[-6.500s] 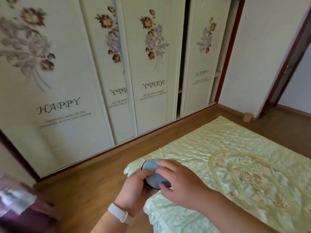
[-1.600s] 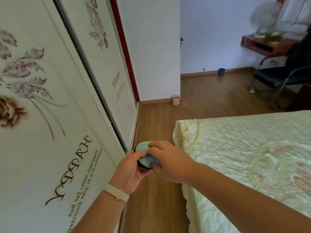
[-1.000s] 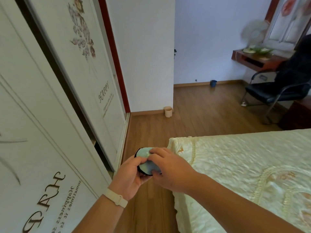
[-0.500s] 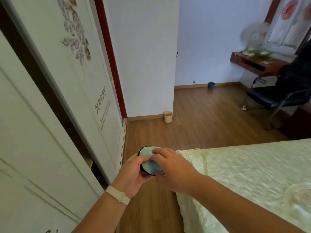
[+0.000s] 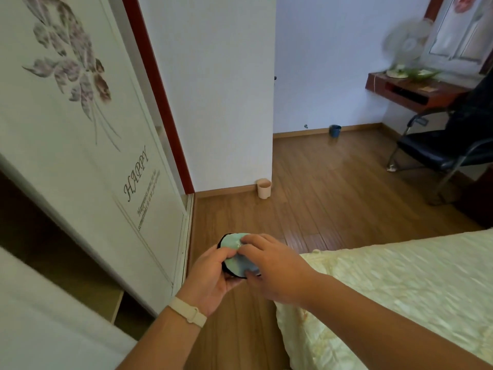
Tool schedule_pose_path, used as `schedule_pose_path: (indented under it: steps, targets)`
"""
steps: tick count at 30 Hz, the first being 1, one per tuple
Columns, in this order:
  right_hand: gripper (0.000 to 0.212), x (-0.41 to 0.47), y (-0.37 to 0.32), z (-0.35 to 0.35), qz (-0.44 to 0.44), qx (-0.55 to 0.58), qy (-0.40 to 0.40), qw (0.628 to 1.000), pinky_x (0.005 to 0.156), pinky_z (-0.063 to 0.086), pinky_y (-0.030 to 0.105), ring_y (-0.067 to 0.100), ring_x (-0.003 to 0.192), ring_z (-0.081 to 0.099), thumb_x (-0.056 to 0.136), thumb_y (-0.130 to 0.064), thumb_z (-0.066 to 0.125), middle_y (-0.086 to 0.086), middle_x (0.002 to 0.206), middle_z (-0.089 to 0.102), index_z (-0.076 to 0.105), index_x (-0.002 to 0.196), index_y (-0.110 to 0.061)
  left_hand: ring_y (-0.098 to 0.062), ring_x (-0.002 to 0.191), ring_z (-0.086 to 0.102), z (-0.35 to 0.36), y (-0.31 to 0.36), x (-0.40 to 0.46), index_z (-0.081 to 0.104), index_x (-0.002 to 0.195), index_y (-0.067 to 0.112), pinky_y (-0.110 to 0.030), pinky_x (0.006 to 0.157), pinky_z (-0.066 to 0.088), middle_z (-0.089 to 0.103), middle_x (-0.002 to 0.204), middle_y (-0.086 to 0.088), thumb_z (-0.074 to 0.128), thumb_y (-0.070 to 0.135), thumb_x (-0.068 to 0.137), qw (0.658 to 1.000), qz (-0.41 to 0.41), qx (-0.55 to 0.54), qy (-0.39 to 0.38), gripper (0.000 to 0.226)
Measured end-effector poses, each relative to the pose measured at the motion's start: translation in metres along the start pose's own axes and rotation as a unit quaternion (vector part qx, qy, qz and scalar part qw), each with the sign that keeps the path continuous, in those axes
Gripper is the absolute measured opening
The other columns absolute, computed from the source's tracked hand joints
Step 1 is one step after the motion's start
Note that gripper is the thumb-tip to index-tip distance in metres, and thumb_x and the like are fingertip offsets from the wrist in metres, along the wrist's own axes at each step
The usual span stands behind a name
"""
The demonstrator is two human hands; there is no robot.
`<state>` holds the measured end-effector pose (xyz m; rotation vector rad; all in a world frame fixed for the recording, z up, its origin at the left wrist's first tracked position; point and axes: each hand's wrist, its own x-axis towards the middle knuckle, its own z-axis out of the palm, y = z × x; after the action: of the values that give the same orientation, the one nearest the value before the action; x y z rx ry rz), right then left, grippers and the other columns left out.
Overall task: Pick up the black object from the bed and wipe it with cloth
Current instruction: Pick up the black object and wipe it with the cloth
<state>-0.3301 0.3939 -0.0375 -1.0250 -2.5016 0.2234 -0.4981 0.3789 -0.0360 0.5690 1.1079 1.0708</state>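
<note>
we hold the black object (image 5: 226, 267) up off the bed (image 5: 400, 289), out over the bare floor (image 5: 320, 196) at about 9 o'clock from the bed's corner. our left hand (image 5: 210, 276) cups it from below; our right hand (image 5: 272, 265) presses the pale cloth (image 5: 237, 256) onto its top, fingers curled. if the cupping grip loosens under that pressure, we judge the object could slip and drop onto the floor.

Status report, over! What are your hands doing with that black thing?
Left hand holds black object over floor. Right hand presses cloth on it. Nothing in the way.
</note>
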Motion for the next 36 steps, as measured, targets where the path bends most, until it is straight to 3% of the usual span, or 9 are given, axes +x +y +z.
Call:
schedule_pose_path:
  steps: [3, 10, 14, 19, 24, 30, 36]
  targets:
    - [0.045, 0.020, 0.046, -0.007, 0.007, 0.000, -0.005, 1.000, 0.093, 0.044, 0.034, 0.021, 0.118, 0.045, 0.084, -0.030, 0.065, -0.001, 0.133, 0.050, 0.047, 0.124, -0.025, -0.031, 0.092, 0.071, 0.025, 0.013, 0.042, 0.065, 0.117, 0.009, -0.043, 0.073, 0.059, 0.075, 0.103, -0.018, 0.056, 0.011, 0.091, 1.000, -0.010, 0.001, -0.002, 0.028]
    - [0.042, 0.059, 0.140, -0.034, 0.008, 0.003, 0.005, 1.000, 0.095, 0.045, 0.035, 0.020, 0.119, 0.045, 0.086, -0.032, 0.064, -0.001, 0.133, 0.050, 0.046, 0.125, -0.025, -0.034, 0.101, 0.070, 0.080, 0.044, 0.125, 0.066, 0.117, 0.011, -0.048, 0.083, 0.058, 0.074, 0.109, -0.018, 0.057, 0.012, 0.092, 1.000, -0.002, 0.007, -0.018, 0.027]
    - [0.041, 0.079, 0.170, -0.034, 0.004, 0.011, 0.009, 1.000, 0.097, 0.046, 0.035, 0.018, 0.119, 0.044, 0.087, -0.033, 0.061, -0.003, 0.134, 0.049, 0.046, 0.125, -0.026, -0.033, 0.100, 0.071, 0.091, 0.056, 0.157, 0.066, 0.117, 0.012, -0.045, 0.078, 0.059, 0.075, 0.107, -0.017, 0.057, 0.012, 0.092, 1.000, -0.003, 0.006, -0.020, 0.026]
    - [0.042, 0.120, 0.205, -0.028, -0.003, 0.007, 0.001, 1.000, 0.096, 0.046, 0.036, 0.019, 0.121, 0.043, 0.087, -0.033, 0.060, -0.003, 0.135, 0.047, 0.044, 0.124, -0.026, -0.035, 0.103, 0.069, 0.087, 0.078, 0.200, 0.064, 0.119, 0.012, -0.052, 0.089, 0.057, 0.072, 0.114, -0.019, 0.057, 0.013, 0.092, 1.000, -0.004, 0.005, -0.015, 0.028]
    - [0.045, 0.180, 0.229, -0.004, 0.004, 0.002, -0.016, 1.000, 0.095, 0.046, 0.035, 0.020, 0.121, 0.043, 0.086, -0.034, 0.061, -0.003, 0.136, 0.046, 0.042, 0.126, -0.028, -0.034, 0.102, 0.070, 0.061, 0.106, 0.260, 0.063, 0.121, 0.011, -0.045, 0.078, 0.058, 0.072, 0.113, -0.019, 0.057, 0.013, 0.092, 1.000, -0.011, -0.003, -0.008, 0.030]
    - [0.049, 0.272, 0.274, 0.014, 0.034, -0.024, -0.032, 0.999, 0.097, 0.041, 0.033, 0.021, 0.126, 0.039, 0.086, -0.034, 0.064, -0.002, 0.139, 0.045, 0.043, 0.129, -0.026, -0.036, 0.107, 0.067, 0.036, 0.160, 0.355, 0.061, 0.123, 0.013, -0.049, 0.087, 0.057, 0.068, 0.119, -0.020, 0.056, 0.014, 0.093, 0.999, -0.027, -0.010, -0.028, 0.030]
    - [0.049, 0.372, 0.310, 0.015, 0.085, -0.031, -0.017, 0.996, 0.097, 0.042, 0.038, 0.025, 0.125, 0.041, 0.084, -0.030, 0.065, 0.003, 0.139, 0.047, 0.050, 0.129, -0.020, -0.028, 0.090, 0.072, 0.021, 0.232, 0.453, 0.067, 0.113, 0.014, -0.039, 0.066, 0.059, 0.076, 0.101, -0.014, 0.056, 0.011, 0.091, 0.998, -0.026, 0.007, -0.063, 0.024]
